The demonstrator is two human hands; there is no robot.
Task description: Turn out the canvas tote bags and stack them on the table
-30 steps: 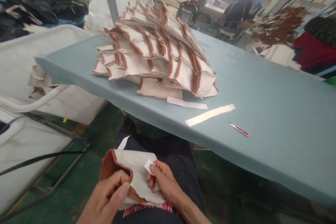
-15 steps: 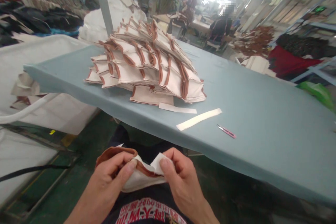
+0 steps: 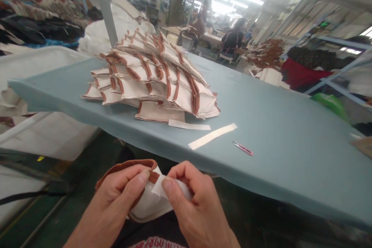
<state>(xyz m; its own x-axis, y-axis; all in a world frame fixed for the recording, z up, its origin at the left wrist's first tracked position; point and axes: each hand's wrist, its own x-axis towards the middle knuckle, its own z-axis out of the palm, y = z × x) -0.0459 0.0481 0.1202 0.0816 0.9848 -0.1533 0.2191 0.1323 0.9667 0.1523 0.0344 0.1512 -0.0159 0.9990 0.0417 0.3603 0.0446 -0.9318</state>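
Note:
Over my lap I hold a cream fabric piece with a brown trim (image 3: 145,205) in both hands. My left hand (image 3: 116,197) is closed on its brown-edged side, thumb on top. My right hand (image 3: 194,205) pinches a small white flap or label (image 3: 158,186) at the piece's edge between thumb and fingers. A large fanned pile of the same cream and brown pieces (image 3: 151,77) lies on the grey-blue table (image 3: 276,143) beyond my hands.
Two cream paper strips (image 3: 212,136) and a small pink snipping tool (image 3: 242,148) lie on the table near its front edge. White bins (image 3: 35,131) stand at the left. A seated person (image 3: 232,40) works at a far table, with fabric heaps around.
The view has tilted upward, so my hands sit lower in the frame. My fingers have shifted on the piece; the right thumb now presses the white flap closer to the left thumb.

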